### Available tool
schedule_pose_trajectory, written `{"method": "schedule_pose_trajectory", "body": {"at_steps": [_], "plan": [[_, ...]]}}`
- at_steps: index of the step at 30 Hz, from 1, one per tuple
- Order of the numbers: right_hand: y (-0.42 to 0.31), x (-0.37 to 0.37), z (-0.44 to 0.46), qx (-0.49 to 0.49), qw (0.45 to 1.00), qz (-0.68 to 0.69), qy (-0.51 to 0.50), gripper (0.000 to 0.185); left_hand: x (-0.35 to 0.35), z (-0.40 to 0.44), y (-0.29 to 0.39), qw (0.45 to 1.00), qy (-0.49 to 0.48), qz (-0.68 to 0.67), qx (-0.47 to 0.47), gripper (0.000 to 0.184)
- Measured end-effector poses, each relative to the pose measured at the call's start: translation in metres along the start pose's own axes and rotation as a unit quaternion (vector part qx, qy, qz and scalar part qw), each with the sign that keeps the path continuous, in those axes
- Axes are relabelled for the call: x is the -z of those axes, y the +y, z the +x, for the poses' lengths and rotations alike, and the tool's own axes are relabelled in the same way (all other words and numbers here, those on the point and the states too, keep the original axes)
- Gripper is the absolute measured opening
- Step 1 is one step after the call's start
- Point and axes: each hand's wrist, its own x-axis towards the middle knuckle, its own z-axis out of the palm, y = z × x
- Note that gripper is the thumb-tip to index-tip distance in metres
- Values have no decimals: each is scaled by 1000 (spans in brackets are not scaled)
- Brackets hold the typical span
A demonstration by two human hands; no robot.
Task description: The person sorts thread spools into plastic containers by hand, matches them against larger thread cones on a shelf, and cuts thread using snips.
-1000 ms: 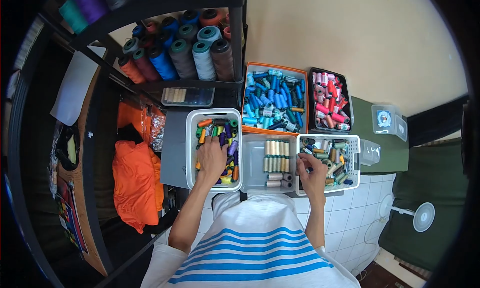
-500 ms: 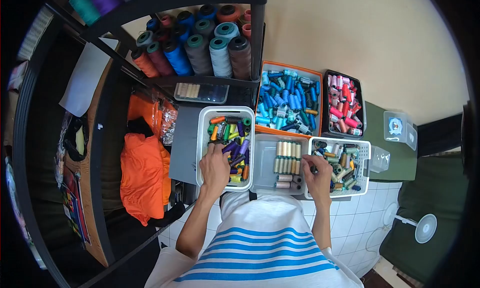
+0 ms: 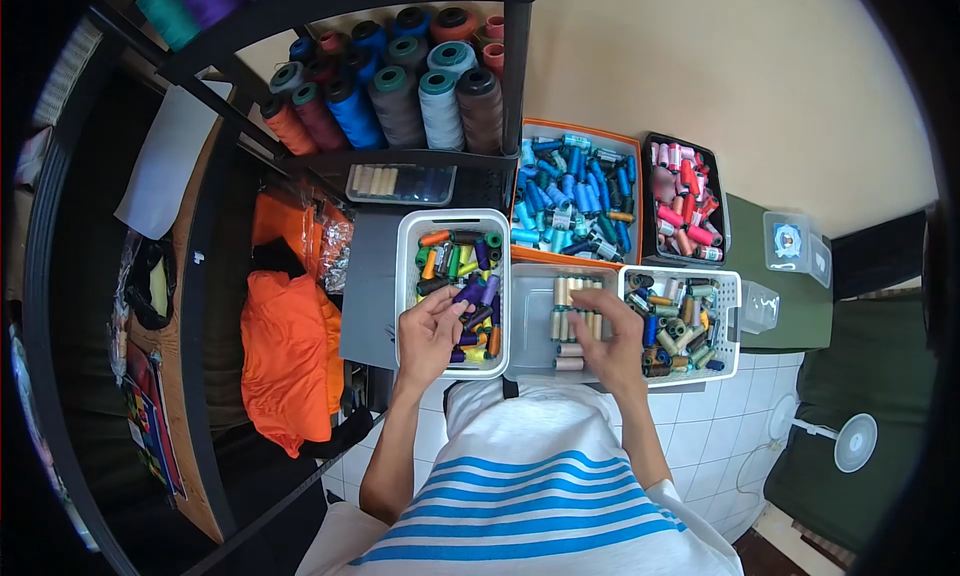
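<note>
while holding left hand (image 3: pixel 426 336) half curled at a purple spool (image 3: pixel 468 293) in or just above the white basket (image 3: pixel 504 311), can't tell if gripping; holds right hand (image 3: pixel 614 346) spread, with thumb well apart, over cream spools (image 3: pixel 560 294) in the clear tray (image 3: pixel 531 301), can't tell if touching.

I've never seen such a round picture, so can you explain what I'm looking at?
There's no robot, just a person wearing a camera on their head. It looks forward and down, so you see their striped shirt. The left hand is over a white bin of colourful thread spools. The right hand is over a clear tray with pale spools in rows. Nearby are a white basket of mixed spools and a box of blue spools. I can't tell whether either hand grips a spool.
</note>
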Motion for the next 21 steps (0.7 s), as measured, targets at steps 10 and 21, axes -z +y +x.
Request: {"method": "schedule_pose_trajectory", "body": {"at_steps": [10, 21], "plan": [[-56, -66, 22, 56, 924, 274, -261, 51, 16, -28, 39, 958, -199, -195, 66, 30], [-63, -66, 8, 99, 970, 132, -177, 14, 21, -29, 53, 987, 5, -156, 33, 28]]}}
